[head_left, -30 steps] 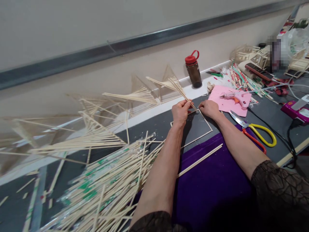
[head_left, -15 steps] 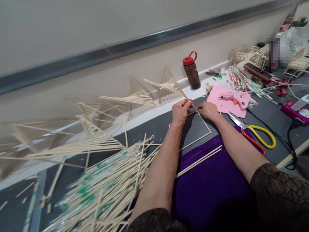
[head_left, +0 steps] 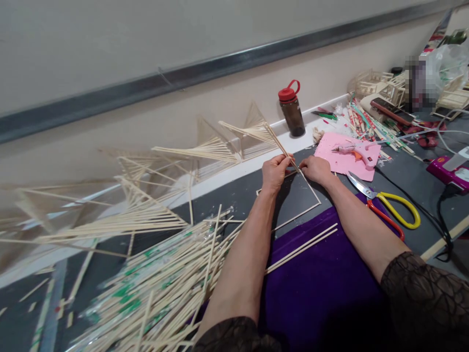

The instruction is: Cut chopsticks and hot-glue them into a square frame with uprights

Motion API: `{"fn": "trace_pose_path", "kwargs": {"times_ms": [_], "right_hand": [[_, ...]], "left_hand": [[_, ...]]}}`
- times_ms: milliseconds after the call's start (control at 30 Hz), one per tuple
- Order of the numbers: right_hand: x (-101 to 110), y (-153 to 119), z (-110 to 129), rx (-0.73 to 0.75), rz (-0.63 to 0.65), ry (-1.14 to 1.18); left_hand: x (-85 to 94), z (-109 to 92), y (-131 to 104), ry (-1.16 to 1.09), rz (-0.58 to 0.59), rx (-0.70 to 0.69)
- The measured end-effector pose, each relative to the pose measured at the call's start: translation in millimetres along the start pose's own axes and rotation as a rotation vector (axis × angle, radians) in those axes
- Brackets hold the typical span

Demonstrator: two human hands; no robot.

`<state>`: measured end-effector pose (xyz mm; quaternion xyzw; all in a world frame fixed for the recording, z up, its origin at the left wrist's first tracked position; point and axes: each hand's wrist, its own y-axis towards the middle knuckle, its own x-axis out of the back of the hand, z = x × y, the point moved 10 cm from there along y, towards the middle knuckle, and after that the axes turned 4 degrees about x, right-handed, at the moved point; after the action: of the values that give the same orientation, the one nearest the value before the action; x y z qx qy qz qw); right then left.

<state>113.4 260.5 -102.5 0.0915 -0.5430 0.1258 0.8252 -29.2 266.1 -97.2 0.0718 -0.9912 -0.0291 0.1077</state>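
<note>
1. The left hand (head_left: 275, 173) is pinching nearly closed, its thumb and fingers gripping a pair of slim held sticks (head_left: 277, 143); these are slanting up and away towards the wall.
2. The right hand (head_left: 315, 170) is resting low with fingers curled, just beside the lower end of those sticks; whether it is gripping anything, I cannot tell.
3. A thin stick frame (head_left: 310, 187) is lying on the grey worktop (head_left: 220, 190) between and below the hands, one corner pointing towards the person, its left part passing behind the left forearm.
4. The frame's near side is running just beyond the far edge of a purple cloth (head_left: 304, 288), where two loose sticks (head_left: 304, 246) are lying side by side.
5. On the left, a heap of sticks (head_left: 176, 278) is crowding up to the left forearm, leaving little room there.
6. Behind it, fanned stick structures (head_left: 205, 148) are standing along the wall, the nearest one reaching close to the held sticks' upper ends.
7. On the right, a pink sheet (head_left: 351, 171) bearing a glue gun (head_left: 361, 150) is lying near the right hand, and open scissors (head_left: 373, 193) are lying beside the right forearm.
8. Grey surface is showing between scissors and the worktop's pale edge (head_left: 443, 242), a cable (head_left: 403, 187) crossing it.
</note>
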Motion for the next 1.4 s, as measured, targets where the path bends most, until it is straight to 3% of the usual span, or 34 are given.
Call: {"fn": "trace_pose_path", "kwargs": {"times_ms": [533,1067,1400], "right_hand": [[4,-5,6,-0.006,0.011,-0.008],[1,1,10,-0.075,-0.076,-0.057],[4,0,17,-0.048,-0.024,-0.096]], "left_hand": [[-0.5,0,1,0.016,0.022,-0.016],[-4.6,-4,0,0.015,0.068,-0.045],[-6.6,-3,3,0.05,0.09,-0.061]]}}
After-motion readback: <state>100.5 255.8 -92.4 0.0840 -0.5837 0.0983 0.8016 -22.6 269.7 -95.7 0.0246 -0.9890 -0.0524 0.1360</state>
